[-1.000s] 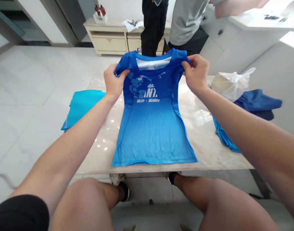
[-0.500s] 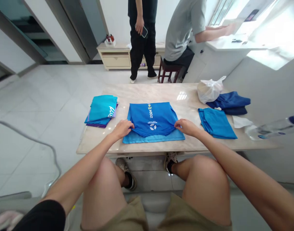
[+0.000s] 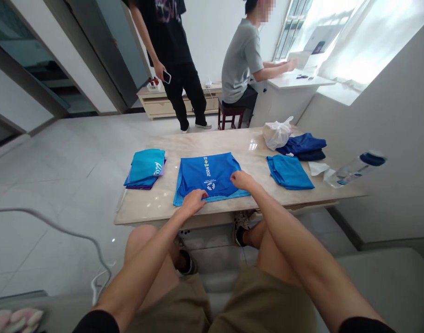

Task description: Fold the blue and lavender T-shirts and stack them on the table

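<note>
I have the blue shirt (image 3: 198,177) folded over and lying near the front edge of the table (image 3: 144,210), between a stack of folded clothes (image 3: 147,163) on the left and another folded garment (image 3: 292,174) on the right. Its darker upper layer carries white and yellow lettering and a round white emblem, and a lighter blue strip shows beneath it along the near side. My left hand (image 3: 194,201) sits at the near edge, just beside the emblem, with the fingers bent; I cannot tell whether that grip is clamped on the cloth or only resting against it. My right hand (image 3: 242,180) is at the right side of the shirt, fingers curled in, and there too I cannot tell whether the grip has closed on fabric. The stack is teal on top with white script, and purple shows underneath. Behind the folded garment I see dark blue clothes (image 3: 306,144) next to a white plastic bag (image 3: 277,134), and farther right are white paper (image 3: 318,168) and a clear bottle (image 3: 351,171) with a dark blue cap. Beyond the table, one person (image 3: 168,51) stands holding a phone (image 3: 166,77), and a second person (image 3: 237,64) in grey sits on a dark stool (image 3: 231,111)
</note>
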Motion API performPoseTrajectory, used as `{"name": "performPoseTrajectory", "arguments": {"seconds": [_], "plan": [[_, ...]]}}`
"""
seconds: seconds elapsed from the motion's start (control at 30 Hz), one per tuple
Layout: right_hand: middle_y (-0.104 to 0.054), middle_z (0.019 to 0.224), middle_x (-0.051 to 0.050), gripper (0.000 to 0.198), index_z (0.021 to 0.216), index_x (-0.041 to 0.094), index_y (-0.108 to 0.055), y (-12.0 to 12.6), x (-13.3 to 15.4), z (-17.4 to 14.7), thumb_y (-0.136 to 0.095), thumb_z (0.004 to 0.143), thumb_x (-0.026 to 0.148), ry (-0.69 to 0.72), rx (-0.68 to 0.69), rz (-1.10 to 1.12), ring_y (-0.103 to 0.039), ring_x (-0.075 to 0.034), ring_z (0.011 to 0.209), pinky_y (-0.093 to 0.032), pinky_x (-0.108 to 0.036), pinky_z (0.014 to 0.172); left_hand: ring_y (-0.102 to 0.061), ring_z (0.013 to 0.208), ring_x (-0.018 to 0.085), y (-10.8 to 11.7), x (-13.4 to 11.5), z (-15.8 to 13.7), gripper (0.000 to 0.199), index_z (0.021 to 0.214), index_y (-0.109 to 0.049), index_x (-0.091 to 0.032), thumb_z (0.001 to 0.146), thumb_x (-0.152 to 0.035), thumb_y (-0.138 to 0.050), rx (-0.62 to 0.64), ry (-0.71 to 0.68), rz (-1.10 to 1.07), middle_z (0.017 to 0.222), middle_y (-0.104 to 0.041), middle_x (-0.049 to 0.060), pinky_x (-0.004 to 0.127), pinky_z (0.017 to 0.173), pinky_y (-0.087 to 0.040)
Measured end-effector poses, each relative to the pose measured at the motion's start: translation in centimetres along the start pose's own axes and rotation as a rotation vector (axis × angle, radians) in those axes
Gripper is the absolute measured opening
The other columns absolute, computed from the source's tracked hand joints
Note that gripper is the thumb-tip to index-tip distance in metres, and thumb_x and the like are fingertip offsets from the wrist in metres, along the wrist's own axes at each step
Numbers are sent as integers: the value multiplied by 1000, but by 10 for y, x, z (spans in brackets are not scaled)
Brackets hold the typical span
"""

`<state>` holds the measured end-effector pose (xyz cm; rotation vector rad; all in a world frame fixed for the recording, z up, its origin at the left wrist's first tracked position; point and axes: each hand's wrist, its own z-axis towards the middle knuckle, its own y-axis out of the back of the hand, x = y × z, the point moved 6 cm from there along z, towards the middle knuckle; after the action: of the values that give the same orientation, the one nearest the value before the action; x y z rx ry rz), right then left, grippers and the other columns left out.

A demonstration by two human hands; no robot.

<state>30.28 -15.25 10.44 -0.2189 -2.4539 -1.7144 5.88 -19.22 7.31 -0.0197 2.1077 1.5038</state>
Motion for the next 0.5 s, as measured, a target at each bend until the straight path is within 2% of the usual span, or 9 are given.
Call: {"name": "performPoseTrajectory", "arguments": {"seconds": [0.17,0.27,0.33,0.4,0.5], "plan": [[-72,142,-27,43,140,11,-75,9,-36,3,-55,107,29,-139,31,0,-72,-36,130,-57,-40,106,-71,124,28,-35,-52,27,25,121,-77,-22,97,-20,-70,-13,-8,-88,127,-78,11,34,105,-53],[-72,140,-29,45,143,10,-73,20,-58,6,-50,109,29,-208,-8,13,-73,-37,130,-58,-41,103,-70,124,28,-45,-83,55,23,123,-73,-19,102,-25,-65,-76,-8,-74,129,-75,14,35,105,-52],[-73,139,-30,45,142,10,-73,24,-67,9,-49,109,29,-229,-32,33,-73,-37,129,-58,-41,102,-69,125,30,-48,-103,76,26,123,-71,-17,105,-33,-62,-109,42,-49,131,-73,17,37,105,-51],[-72,139,-29,44,141,10,-74,24,-72,13,-49,109,29,-228,-45,52,-74,-37,128,-59,-41,101,-68,129,35,-52,-119,95,41,127,-68,-14,106,-48,-61,-107,138,-33,135,-71,23,40,104,-52],[-72,141,-29,43,140,11,-74,19,-79,18,-50,108,27,-224,-46,70,-74,-36,128,-58,-41,101,-64,136,45,-60,-136,115,74,136,-64,-9,97,-72,-65,-70,284,-17,142,-65,32,45,103,-52]]}}
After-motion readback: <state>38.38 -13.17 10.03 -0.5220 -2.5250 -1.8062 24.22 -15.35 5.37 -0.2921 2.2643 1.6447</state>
